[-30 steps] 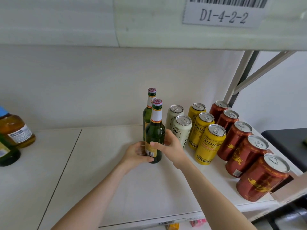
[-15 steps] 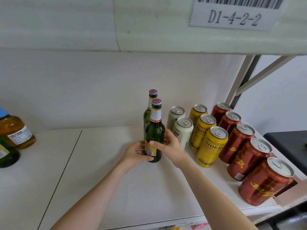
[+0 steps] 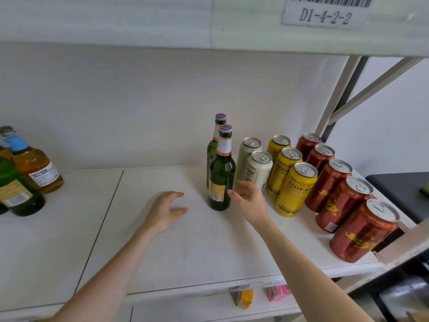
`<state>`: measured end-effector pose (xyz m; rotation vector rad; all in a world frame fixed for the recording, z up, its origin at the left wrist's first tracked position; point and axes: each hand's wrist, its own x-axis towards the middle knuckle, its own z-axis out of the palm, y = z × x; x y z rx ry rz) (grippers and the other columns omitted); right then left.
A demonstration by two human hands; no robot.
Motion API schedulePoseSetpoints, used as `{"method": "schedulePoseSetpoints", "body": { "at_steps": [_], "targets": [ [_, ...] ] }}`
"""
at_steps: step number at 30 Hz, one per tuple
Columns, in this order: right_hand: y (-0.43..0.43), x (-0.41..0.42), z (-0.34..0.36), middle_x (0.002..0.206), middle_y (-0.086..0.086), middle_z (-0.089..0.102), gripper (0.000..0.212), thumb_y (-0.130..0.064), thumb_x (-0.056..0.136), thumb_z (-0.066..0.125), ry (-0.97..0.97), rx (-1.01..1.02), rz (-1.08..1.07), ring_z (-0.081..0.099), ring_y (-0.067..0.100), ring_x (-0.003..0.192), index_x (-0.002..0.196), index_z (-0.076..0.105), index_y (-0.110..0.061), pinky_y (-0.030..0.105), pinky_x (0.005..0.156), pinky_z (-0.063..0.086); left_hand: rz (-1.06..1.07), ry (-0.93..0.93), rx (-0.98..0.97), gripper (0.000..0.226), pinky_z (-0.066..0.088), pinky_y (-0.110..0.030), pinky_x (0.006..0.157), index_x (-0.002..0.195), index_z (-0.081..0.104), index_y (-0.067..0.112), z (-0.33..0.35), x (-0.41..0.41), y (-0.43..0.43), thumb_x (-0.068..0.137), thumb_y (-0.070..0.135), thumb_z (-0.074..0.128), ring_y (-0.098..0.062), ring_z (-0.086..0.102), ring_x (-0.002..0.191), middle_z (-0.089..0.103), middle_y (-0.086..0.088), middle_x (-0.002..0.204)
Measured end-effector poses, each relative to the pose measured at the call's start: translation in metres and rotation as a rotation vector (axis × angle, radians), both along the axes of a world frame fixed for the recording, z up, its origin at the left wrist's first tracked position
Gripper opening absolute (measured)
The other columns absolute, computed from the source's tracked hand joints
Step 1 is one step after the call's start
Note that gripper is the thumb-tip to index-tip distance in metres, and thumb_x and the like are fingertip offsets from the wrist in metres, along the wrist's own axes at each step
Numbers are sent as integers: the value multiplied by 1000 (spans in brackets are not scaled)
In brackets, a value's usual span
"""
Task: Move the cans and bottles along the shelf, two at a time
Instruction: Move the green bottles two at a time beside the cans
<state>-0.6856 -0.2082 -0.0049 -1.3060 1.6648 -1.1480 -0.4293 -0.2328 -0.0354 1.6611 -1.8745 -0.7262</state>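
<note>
Two green glass bottles stand upright, one behind the other, mid-shelf: the front bottle (image 3: 221,180) and the rear bottle (image 3: 214,145). My left hand (image 3: 166,210) hovers open to the left of the front bottle, apart from it. My right hand (image 3: 250,201) is open just right of that bottle, fingertips close to it but holding nothing. To the right stand two white cans (image 3: 258,170), three yellow cans (image 3: 296,189) and several red cans (image 3: 343,203) in rows.
At the far left stand an amber bottle (image 3: 34,166) and a green bottle (image 3: 18,194). The white shelf (image 3: 162,252) has a seam at the left; its front edge is near me. An upper shelf with label D1-4-2-2 (image 3: 325,16) hangs overhead. A slanted brace (image 3: 362,91) is at the right.
Both hands have let go of the front green bottle and drawn apart: the left hand moved left, the right hand slid right. The bottle stays standing.
</note>
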Motion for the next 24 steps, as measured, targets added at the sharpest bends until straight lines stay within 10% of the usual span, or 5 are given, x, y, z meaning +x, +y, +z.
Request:
{"method": "schedulePoseSetpoints", "body": {
  "at_steps": [10,24],
  "targets": [
    [67,34,-27,150,5,42,66,-48,92,50,909,-103,43,40,28,133,149,32,-20,45,106,33,-87,-576,-285,60,18,-46,117,147,41,17,-13,20,63,93,38,57,-29,28,145,37,-12,154],
    [135,71,-27,161,12,23,68,-51,96,41,1184,-117,143,21,33,147,153,17,-23,58,116,14,-39,-648,-437,60,27,-58,113,139,51,13,-5,42,141,86,35,67,-36,38,140,47,-19,146]
  ]
}}
